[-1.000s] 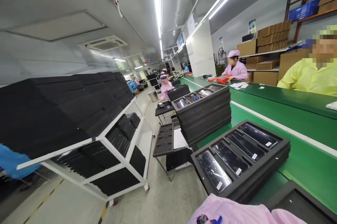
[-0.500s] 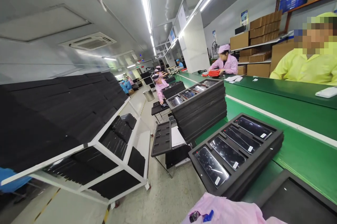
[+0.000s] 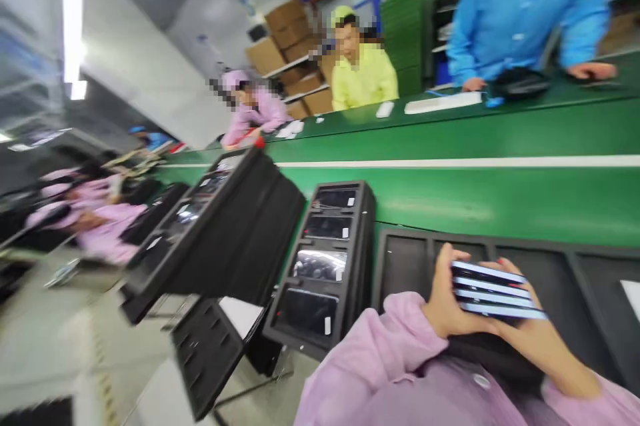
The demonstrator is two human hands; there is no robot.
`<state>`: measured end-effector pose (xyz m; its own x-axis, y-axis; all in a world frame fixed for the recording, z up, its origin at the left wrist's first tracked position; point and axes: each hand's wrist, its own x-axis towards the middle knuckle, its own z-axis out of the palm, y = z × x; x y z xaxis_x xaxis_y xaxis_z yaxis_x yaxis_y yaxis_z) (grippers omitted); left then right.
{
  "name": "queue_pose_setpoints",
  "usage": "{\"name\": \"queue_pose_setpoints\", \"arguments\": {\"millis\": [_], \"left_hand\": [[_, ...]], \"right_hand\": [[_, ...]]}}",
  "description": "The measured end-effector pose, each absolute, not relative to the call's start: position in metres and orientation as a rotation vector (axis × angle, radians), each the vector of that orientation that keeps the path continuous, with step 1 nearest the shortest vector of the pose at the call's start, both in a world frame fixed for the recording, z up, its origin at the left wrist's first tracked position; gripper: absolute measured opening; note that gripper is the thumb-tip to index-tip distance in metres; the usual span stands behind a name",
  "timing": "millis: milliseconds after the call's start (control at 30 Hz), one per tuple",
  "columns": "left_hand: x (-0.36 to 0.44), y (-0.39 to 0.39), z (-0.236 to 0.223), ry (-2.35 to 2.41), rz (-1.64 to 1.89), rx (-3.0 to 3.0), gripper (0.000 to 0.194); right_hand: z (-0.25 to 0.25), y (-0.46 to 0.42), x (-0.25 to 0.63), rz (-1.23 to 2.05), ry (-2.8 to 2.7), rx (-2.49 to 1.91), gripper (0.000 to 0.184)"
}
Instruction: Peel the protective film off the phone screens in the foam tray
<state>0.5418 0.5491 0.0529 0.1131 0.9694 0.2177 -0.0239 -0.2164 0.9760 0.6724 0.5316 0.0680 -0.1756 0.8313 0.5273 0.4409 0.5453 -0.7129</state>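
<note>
A stack of several smartphones [image 3: 495, 293] is between my two hands, their long edges turned up toward me. My left hand [image 3: 444, 299] wraps round the left end of the stack, thumb along the near side. My right hand [image 3: 537, 336] grips the right end, partly hidden behind the phones. Below them lies a black compartmented foam tray [image 3: 543, 269]. To the left, a stacked black tray [image 3: 367, 226] holds several phones in slots, each with a small white label.
A taller stack of black trays [image 3: 240, 233] stands further left, partly over the green bench [image 3: 450, 193]. An angled black tray [image 3: 205, 353] sits low beside it. Across the bench are co-workers in pink [image 3: 265, 106], yellow [image 3: 367, 79] and blue [image 3: 525, 19].
My view has swung right and down toward the bench. Both my hands and the phones they hold have come into sight; a co-worker in blue now shows at upper right.
</note>
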Motion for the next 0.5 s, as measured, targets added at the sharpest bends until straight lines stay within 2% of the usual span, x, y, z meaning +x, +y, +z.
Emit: {"name": "queue_pose_setpoints", "arguments": {"millis": [67,267,367,500], "left_hand": [[0.537,0.547,0.049,0.956,1.363,1.477,0.129],[0.528,0.543,0.06,0.896,1.443,1.766,0.081],[0.53,0.545,0.062,0.792,1.582,1.797,0.078],[0.531,0.546,0.057,0.727,1.61,1.759,0.08]], "right_hand": [[0.065,0.527,0.67,0.597,-1.685,-1.048,0.049],[0.057,0.523,0.658,0.686,-1.531,-0.969,0.042],[0.051,0.519,0.658,0.742,-1.495,-0.91,0.045],[0.041,0.516,0.659,0.78,-1.479,-0.87,0.04]]}}
